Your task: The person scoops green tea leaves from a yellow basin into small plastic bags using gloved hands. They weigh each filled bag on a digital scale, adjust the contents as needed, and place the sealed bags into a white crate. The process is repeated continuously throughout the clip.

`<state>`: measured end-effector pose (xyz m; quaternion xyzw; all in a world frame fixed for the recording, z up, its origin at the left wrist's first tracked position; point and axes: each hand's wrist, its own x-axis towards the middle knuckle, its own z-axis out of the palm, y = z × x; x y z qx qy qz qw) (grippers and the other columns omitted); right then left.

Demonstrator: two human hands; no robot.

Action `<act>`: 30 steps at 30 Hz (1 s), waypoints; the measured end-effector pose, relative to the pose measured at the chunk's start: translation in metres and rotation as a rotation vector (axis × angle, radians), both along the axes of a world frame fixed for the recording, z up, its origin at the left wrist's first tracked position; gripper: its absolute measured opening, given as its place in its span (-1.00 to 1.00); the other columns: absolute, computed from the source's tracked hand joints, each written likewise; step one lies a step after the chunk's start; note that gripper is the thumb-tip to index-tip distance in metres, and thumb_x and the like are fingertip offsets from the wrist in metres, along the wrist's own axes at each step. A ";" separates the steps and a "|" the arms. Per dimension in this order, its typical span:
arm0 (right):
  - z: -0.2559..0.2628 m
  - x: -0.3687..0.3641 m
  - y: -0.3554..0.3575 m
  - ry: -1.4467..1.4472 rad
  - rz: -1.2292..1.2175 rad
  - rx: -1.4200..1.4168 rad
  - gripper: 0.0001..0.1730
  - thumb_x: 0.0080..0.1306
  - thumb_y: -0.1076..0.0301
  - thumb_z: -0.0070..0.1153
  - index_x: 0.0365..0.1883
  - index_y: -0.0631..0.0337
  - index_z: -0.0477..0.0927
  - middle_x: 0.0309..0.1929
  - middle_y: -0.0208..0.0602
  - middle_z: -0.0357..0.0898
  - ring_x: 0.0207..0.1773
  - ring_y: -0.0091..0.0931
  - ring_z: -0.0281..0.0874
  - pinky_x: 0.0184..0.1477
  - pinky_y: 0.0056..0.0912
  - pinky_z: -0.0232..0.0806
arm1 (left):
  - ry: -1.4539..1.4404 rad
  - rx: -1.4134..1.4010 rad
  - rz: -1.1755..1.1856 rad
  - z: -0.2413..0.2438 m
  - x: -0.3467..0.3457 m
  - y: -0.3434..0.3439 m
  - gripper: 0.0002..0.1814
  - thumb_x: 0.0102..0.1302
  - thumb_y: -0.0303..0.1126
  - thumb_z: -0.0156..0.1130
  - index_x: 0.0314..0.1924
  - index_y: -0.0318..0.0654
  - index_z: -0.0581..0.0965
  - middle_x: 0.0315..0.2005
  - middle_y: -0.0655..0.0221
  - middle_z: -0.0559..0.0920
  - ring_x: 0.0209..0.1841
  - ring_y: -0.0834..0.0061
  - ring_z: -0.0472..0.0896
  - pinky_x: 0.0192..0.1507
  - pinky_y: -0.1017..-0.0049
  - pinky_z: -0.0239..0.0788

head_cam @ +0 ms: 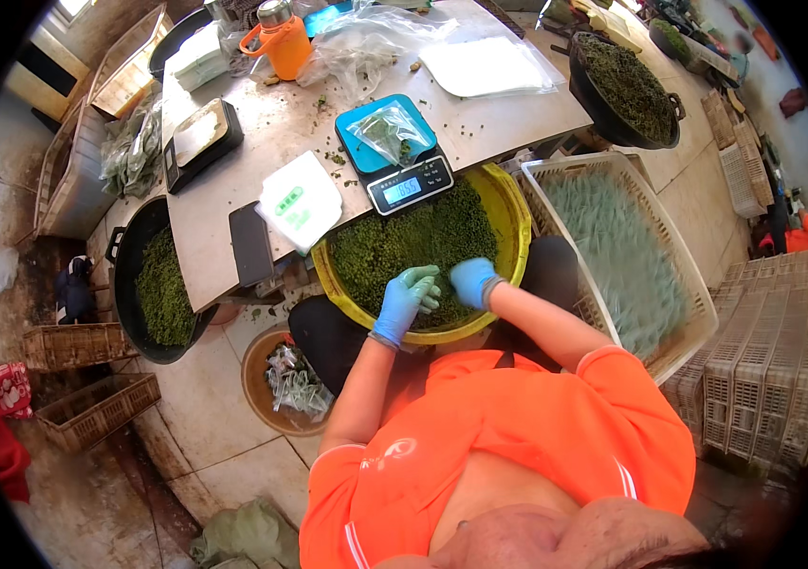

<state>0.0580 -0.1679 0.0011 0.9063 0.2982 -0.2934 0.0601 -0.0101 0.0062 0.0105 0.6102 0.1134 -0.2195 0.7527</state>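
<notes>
A yellow tub full of small green berries, which look like green peppercorns, stands between my knees. Over its near side is my left hand in a blue glove, fingers loosely apart with nothing visible in them. My right hand, also gloved, is curled low at the berries; its fingertips are hidden, so whether it holds any cannot be seen. Beyond the tub, a clear plastic bag with some green berries lies on the blue plate of a digital scale, at the table's edge.
The metal table carries printed bags, a dark phone-like slab, a second scale, an orange bottle and plastic sheets. A crate of filled bags stands right; a brown basin stands left.
</notes>
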 end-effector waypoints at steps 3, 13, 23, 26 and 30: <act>-0.042 0.000 -0.001 0.044 0.106 -0.083 -0.78 0.15 0.21 0.14 -0.33 0.10 0.70 -0.30 -0.09 0.67 -0.19 -0.15 0.65 -0.18 -0.08 0.47 | -0.019 0.090 -0.016 0.008 -0.003 -0.001 -0.62 0.39 -0.38 0.09 0.19 -0.25 0.48 -0.29 0.35 0.65 -0.45 0.67 0.59 -0.42 0.67 0.44; 0.072 0.001 0.023 0.117 -0.157 0.527 -0.72 0.20 0.15 0.11 -0.27 0.11 0.69 -0.36 -0.10 0.65 -0.24 -0.17 0.64 -0.13 -0.16 0.46 | -0.251 0.505 -0.074 0.002 0.003 -0.014 -0.51 0.18 -0.53 0.16 0.17 -0.32 0.47 -0.31 0.32 0.66 -0.41 0.52 0.62 -0.36 0.55 0.49; 0.109 0.098 0.060 -0.238 -0.552 1.193 -0.70 0.18 0.32 0.17 -0.13 0.24 0.63 -0.26 0.02 0.64 -0.18 -0.15 0.63 -0.10 -0.25 0.46 | -0.021 0.142 0.005 -0.010 -0.009 -0.013 -0.62 0.41 -0.45 0.06 0.20 -0.31 0.44 -0.43 0.39 0.63 -0.58 0.69 0.52 -0.53 0.67 0.36; 0.101 0.125 0.063 -0.136 -0.542 1.176 -0.51 0.17 0.44 0.10 0.11 0.28 0.47 -0.14 0.08 0.61 -0.11 -0.07 0.60 -0.03 -0.20 0.44 | -0.045 0.132 -0.016 -0.010 -0.008 -0.009 -0.64 0.41 -0.44 0.05 0.19 -0.29 0.46 -0.41 0.39 0.64 -0.56 0.69 0.55 -0.49 0.68 0.38; 0.069 0.073 0.022 -0.324 -0.462 1.316 -0.51 0.18 0.45 0.08 0.13 0.22 0.47 -0.11 0.05 0.60 -0.08 -0.11 0.61 -0.01 -0.19 0.44 | -0.034 0.127 0.066 -0.004 -0.010 -0.002 -0.65 0.42 -0.43 0.04 0.18 -0.28 0.47 -0.40 0.39 0.65 -0.54 0.69 0.56 -0.49 0.67 0.39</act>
